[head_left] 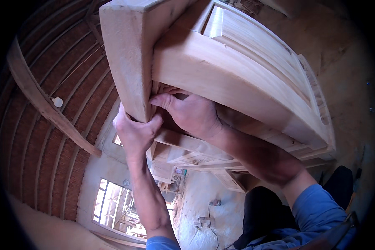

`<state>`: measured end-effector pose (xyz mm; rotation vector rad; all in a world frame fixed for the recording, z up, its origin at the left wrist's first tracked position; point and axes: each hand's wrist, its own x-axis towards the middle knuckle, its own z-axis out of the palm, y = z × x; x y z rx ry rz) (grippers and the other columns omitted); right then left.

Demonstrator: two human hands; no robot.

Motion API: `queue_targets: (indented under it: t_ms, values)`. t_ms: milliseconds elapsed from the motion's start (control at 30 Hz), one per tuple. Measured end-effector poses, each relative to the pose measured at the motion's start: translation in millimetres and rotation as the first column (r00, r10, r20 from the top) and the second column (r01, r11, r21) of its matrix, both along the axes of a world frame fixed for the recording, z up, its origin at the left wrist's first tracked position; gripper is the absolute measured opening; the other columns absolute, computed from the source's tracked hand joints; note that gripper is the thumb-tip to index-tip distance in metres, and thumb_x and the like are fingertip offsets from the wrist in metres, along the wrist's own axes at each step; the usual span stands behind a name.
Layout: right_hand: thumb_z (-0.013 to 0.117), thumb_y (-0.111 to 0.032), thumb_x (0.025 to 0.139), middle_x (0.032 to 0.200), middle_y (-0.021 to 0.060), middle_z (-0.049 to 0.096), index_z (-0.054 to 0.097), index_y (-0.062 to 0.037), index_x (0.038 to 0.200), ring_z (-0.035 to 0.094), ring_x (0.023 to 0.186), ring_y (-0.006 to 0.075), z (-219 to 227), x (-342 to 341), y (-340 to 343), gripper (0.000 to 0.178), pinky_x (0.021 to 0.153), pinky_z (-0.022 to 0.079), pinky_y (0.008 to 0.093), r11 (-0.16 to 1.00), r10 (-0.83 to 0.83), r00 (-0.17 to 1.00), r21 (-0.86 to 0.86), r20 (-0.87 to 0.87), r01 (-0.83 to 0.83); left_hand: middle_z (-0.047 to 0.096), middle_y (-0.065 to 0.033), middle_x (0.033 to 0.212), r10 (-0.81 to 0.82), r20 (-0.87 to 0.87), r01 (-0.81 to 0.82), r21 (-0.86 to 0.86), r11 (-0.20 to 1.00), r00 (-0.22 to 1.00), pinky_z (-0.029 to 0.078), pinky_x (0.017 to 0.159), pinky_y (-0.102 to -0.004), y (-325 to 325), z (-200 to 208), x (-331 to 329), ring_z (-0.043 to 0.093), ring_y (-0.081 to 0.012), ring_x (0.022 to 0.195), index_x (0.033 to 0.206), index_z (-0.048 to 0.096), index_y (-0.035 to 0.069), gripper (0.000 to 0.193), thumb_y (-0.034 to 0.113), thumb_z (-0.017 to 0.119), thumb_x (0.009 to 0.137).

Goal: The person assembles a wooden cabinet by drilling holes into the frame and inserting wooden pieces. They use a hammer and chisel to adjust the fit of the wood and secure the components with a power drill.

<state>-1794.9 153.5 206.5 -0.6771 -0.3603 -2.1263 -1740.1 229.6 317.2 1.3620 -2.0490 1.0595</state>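
A pale wooden furniture frame fills the upper middle, with a thick post (pixel 127 54) at its left and a broad rail (pixel 233 79) joined to it. My left hand (pixel 135 131) is wrapped round the post's lower edge, its thumb bent up on the near side. Just right of it, my right hand (pixel 191 112) is closed at the inner corner between post and rail. The right thumb points left against the post, and the fingertips go into the shadowed gap under the rail. Whatever those fingers pinch there is hidden.
A panelled wooden face (pixel 262 50) stretches right from the rail. Below the frame stand more wooden pieces (pixel 183 154). A corded tool (pixel 204 223) lies on the pale floor. A window (pixel 112 204) opens at lower left, and a light bulb (pixel 57 102) hangs under the ribbed roof.
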Motion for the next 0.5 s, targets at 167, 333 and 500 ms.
queue_targets:
  t_ms: [167, 333, 500]
  values:
    - [0.077, -0.023, 0.092, 0.095, 0.0099, 0.075, 0.070, -0.0012, 0.106, 0.071, 0.086, 0.0207, 1.4, 2.1, -1.0, 0.027, 0.079, 0.055, 0.0345, 0.998, 0.047, 0.997, -0.034, 0.060, -0.045, 0.072, -0.0136, 0.085, -0.022, -0.026, 0.022, 0.024, 0.999, 0.999, 0.055, 0.077, -0.0321, 1.9, 0.5, -4.0, 0.069, -0.0178, 0.078, 0.106, 0.066, -0.003, 0.044, 0.012, 0.078, 0.066]
    - [0.077, -0.018, 0.092, 0.098, 0.0098, 0.074, 0.068, 0.0009, 0.108, 0.070, 0.090, 0.0169, 0.5, 1.8, -0.6, 0.027, 0.082, 0.055, 0.0313, 0.998, 0.058, 0.998, -0.031, 0.031, -0.057, 0.073, -0.0160, 0.087, -0.033, -0.014, 0.033, 0.022, 0.999, 0.999, 0.055, 0.077, -0.0335, 1.2, 3.6, 5.5, 0.072, -0.0211, 0.079, 0.108, 0.066, -0.003, 0.047, 0.012, 0.079, 0.066]
    - [0.078, -0.015, 0.092, 0.108, 0.0124, 0.070, 0.063, 0.0049, 0.117, 0.068, 0.101, 0.0186, -0.1, -2.8, 3.9, 0.036, 0.092, 0.054, 0.0300, 0.989, 0.143, 0.989, -0.040, 0.032, -0.142, 0.073, -0.0195, 0.088, -0.069, 0.006, 0.069, 0.005, 0.998, 0.998, 0.056, 0.079, -0.0369, 0.3, 6.2, 10.8, 0.073, -0.0282, 0.082, 0.111, 0.066, -0.003, 0.051, 0.012, 0.080, 0.064]
